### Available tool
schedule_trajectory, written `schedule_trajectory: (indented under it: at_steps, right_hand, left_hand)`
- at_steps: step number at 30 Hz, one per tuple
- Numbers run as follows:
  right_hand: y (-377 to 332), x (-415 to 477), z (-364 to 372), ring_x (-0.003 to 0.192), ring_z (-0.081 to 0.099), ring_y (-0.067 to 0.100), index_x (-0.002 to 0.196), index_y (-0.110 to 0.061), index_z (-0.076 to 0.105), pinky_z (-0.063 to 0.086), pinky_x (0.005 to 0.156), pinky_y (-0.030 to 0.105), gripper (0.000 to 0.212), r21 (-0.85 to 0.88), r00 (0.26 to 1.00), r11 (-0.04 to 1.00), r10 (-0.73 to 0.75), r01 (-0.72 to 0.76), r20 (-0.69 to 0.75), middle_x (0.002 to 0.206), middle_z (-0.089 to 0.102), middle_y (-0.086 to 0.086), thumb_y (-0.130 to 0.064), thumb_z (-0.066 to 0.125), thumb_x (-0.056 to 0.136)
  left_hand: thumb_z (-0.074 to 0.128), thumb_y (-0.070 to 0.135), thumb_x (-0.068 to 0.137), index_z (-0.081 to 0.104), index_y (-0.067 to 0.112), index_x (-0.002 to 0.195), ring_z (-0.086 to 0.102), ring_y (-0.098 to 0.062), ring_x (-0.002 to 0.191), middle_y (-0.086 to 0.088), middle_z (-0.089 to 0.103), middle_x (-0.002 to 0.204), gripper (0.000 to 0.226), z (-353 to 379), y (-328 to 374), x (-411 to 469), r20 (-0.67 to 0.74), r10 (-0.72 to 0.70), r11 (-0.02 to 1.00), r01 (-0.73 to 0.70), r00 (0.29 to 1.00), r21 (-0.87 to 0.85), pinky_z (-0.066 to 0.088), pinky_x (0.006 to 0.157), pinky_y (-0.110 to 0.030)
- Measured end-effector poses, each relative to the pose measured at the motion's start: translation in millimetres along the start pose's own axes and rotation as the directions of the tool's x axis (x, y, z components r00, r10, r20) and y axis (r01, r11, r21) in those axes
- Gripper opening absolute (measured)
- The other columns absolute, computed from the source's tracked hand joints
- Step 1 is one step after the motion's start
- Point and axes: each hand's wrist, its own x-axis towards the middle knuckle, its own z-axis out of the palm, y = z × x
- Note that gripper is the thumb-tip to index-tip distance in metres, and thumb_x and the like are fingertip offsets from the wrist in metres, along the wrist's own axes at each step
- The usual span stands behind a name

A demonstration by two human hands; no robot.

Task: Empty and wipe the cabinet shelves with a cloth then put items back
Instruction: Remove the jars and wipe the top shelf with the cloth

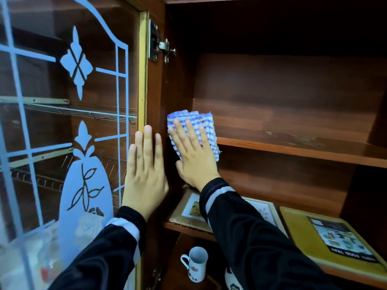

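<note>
**Cloth flat on the cabinet's side wall, shelf bare**

Here's the right hand, fingers straight and spread, pressing the blue-and-white checked cloth against the inner left wall of the cabinet, right where the middle shelf meets it. The cloth looks soft, light and folded into a thick pad. It should bunch and slide easily, so a flat palm over its middle seems the way to drive it; pinch a loose edge and it will likely unfold.

The left hand lies open too, palm flat on the frame of the glass door, bracing it.

Writing now: on the shelf below, a yellow box reads "FOOD TRAY", upside down from here. The white mug lower down carries a logo too small to read.
</note>
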Motion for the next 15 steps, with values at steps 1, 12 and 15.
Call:
schedule_trajectory:
  at_steps: [1, 12, 15]
  right_hand:
    - [3.5, -2.9, 0.1, 0.15, 0.0, 0.03, 0.156, -0.014, -0.001, -0.007, 0.119, 0.051, 0.089, -0.011, 1.0, 1.0, -0.004, 0.003, -0.004, 0.164, -0.001, 0.007, -0.039, 0.045, 0.083]
    - [57.3, -44.5, 3.9, 0.15, 0.004, 0.03, 0.157, -0.017, 0.006, 0.0, 0.12, 0.052, 0.088, -0.003, 0.998, 0.999, 0.033, -0.033, -0.045, 0.164, 0.004, 0.007, -0.029, 0.046, 0.079]
    - [72.1, -56.9, 4.0, 0.15, 0.007, 0.03, 0.156, -0.016, 0.008, 0.003, 0.12, 0.052, 0.089, 0.012, 0.995, 0.999, 0.053, -0.052, -0.087, 0.163, 0.01, 0.007, -0.027, 0.048, 0.077]
  left_hand:
    - [0.039, 0.018, 0.088, 0.009, -0.002, 0.155, -0.003, -0.038, 0.151, -0.027, -0.002, 0.162, 0.076, -0.5, -0.4, -0.7, 0.006, 0.002, 1.0, -0.002, 1.0, 0.002, -0.004, 0.124, -0.045]
    - [0.047, 0.025, 0.08, 0.019, 0.007, 0.157, -0.009, -0.033, 0.152, -0.018, -0.001, 0.164, 0.083, -9.5, 21.8, 9.5, 0.026, -0.042, 0.985, 0.045, 0.999, -0.165, -0.012, 0.12, -0.052]
    - [0.047, 0.024, 0.081, 0.023, 0.007, 0.156, 0.001, -0.033, 0.152, -0.016, 0.006, 0.165, 0.081, -9.0, 39.5, 18.6, 0.028, 0.042, 0.973, -0.035, 0.999, -0.228, -0.006, 0.122, -0.051]
